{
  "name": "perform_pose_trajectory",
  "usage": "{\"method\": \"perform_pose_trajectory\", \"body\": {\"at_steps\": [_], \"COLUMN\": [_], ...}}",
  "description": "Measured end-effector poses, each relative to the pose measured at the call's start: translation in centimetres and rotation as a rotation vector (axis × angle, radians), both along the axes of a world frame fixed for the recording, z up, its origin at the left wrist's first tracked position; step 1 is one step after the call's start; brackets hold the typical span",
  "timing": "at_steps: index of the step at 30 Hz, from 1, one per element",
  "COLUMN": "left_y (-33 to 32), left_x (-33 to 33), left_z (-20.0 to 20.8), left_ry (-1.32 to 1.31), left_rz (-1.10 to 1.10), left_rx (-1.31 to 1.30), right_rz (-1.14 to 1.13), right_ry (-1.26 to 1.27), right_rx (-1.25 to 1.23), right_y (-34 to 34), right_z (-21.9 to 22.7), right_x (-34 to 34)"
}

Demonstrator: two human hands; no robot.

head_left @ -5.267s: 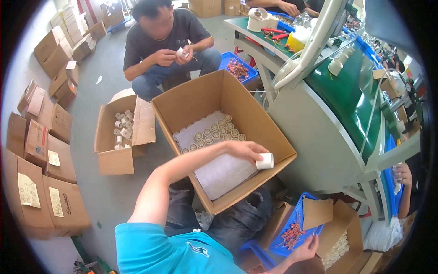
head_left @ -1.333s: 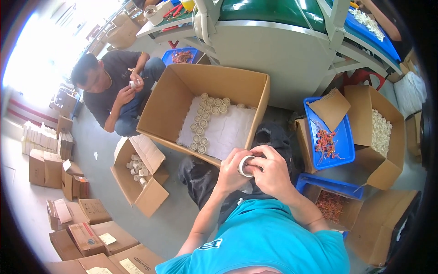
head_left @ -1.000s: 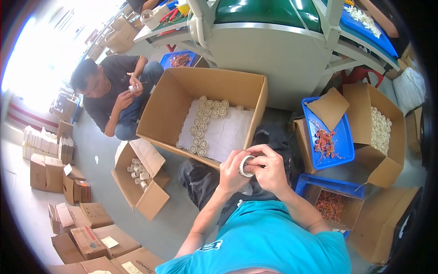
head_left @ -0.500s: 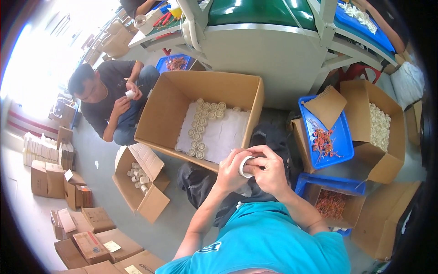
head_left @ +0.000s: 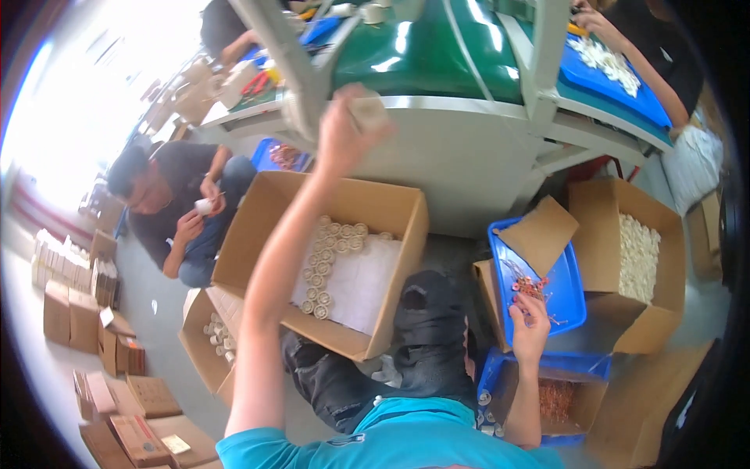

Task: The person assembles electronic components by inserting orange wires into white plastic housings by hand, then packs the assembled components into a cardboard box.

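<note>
Raised toward the green conveyor, my left hand is smeared by motion and grips a white round part. My right hand reaches over the blue tray at the right, its curled fingers parted beside a small heap of reddish wired pieces. Whether its fingertips touch them is unclear. Below my left forearm, a large cardboard box holds rows of white round parts on a pale sheet.
A crouching co-worker handles a white part at the left. A smaller carton of white parts stands nearby. At the right are a carton of white pieces and a box of reddish pieces. The conveyor spans the far side.
My hands have parted from around a white ring-shaped part. The left has swung up and forward with a white part; the right has moved right to the blue tray. The view has shifted.
</note>
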State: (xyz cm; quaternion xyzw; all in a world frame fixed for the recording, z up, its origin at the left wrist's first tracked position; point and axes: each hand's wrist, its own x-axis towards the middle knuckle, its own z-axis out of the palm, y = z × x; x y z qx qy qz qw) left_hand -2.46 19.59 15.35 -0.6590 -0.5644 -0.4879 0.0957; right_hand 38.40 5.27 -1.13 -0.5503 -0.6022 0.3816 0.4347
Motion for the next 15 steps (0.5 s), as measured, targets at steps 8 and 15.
{"method": "perform_pose_trajectory", "body": {"at_steps": [8,15], "left_y": [21.0,20.4], "left_x": [-11.6,-8.3], "left_z": [3.9,0.5], "left_ry": [0.347,0.354], "left_rz": [0.396,0.313], "left_rx": [0.448,0.235], "right_rz": [-0.302,-0.364], "right_ry": [-0.182,-0.448], "right_rx": [-0.194,-0.198], "right_y": [3.1,8.3], "right_z": [-4.6,-8.6], "right_x": [5.4,7.2]}}
